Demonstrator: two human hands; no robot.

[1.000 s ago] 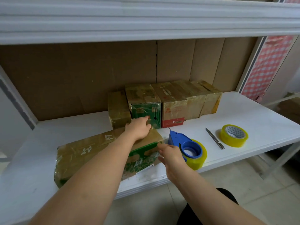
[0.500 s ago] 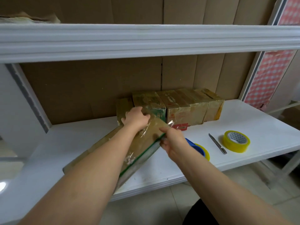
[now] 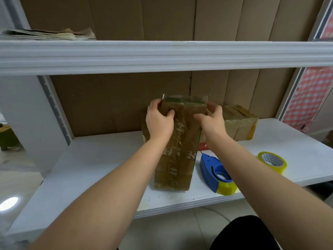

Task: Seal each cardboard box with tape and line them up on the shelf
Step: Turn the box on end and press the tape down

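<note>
Standing that long taped cardboard box [image 3: 177,147] on its end is where this could get messy imo. It sits upright on the white shelf [image 3: 100,170], just left of the blue tape dispenser [image 3: 216,175], with the row of taped boxes [image 3: 237,123] right behind it. The left hand [image 3: 158,121] grips the top left corner, thumb curled over the front face, fingers wrapped round the far side, and the right hand [image 3: 210,120] holds the top right edge with thumb on the front; its other fingers are hidden behind the box so can't tell how they lie. It's tall on a narrow base, so letting go early could tip it onto the dispenser or off the front lip. That glossy tape looks slippery too. The loose yellow tape roll [image 3: 272,162], further right of the dispenser, seems safely out of the way.
</note>
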